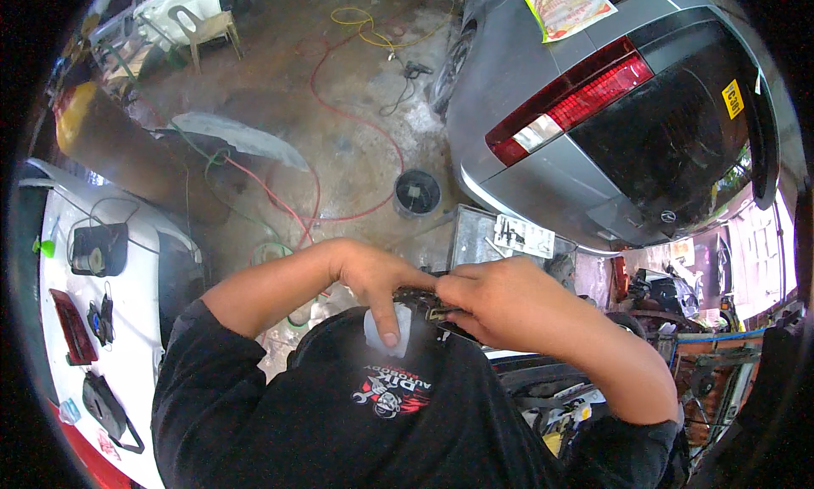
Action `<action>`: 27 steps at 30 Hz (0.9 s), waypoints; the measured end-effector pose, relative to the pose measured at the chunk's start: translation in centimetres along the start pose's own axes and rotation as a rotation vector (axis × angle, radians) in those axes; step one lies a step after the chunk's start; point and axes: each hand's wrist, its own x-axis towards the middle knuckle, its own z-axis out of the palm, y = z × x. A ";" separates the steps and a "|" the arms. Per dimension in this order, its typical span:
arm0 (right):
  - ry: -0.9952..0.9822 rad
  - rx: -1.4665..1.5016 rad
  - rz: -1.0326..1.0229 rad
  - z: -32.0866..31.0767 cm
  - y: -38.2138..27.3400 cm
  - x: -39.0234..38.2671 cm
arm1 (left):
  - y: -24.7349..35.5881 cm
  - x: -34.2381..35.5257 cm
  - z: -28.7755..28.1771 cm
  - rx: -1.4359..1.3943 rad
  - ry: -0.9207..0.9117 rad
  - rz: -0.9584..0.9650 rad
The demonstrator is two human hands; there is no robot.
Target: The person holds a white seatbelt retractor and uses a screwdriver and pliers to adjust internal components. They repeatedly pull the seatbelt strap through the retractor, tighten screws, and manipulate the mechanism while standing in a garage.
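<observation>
Close in front of my black shirt, my left hand (371,275) is closed, its thumb pressed on a pale, whitish flat piece (402,329). Whether this is a sheet, a pad or a cloth I cannot tell. My right hand (504,292) meets it from the other side, fingers curled over the edge of a dark part (431,309) with a few shiny, brassy spots. The two hands nearly touch at the fingertips. Most of the dark part is hidden by my hands and body, so its kind does not show.
A grey car (526,184) stands ahead right, a dark bucket (416,192) and a metal tray (471,234) near its rear. Red hoses (398,150) cross the wet floor. On the left, a white panel (140,319) bears a tail light (73,326) and black parts. A plastic chair (203,29) stands far left.
</observation>
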 end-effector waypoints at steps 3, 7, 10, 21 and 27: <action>0.053 0.090 -0.020 1.4 0.9 0.4 | -0.2 -0.5 0.1 -0.040 0.038 -0.012; 0.069 0.129 -0.012 0.1 0.9 -0.3 | 0.7 -0.9 -0.5 0.048 0.061 -0.073; 0.115 0.211 -0.004 -1.5 0.0 -1.4 | -1.0 -2.1 -1.7 -0.071 0.152 -0.006; 0.616 1.108 0.457 -5.8 -1.2 -2.3 | -0.8 0.6 -0.7 -0.442 0.861 0.702; 0.736 1.370 0.370 -5.7 -0.3 -2.8 | 1.1 2.3 0.1 0.409 1.261 0.722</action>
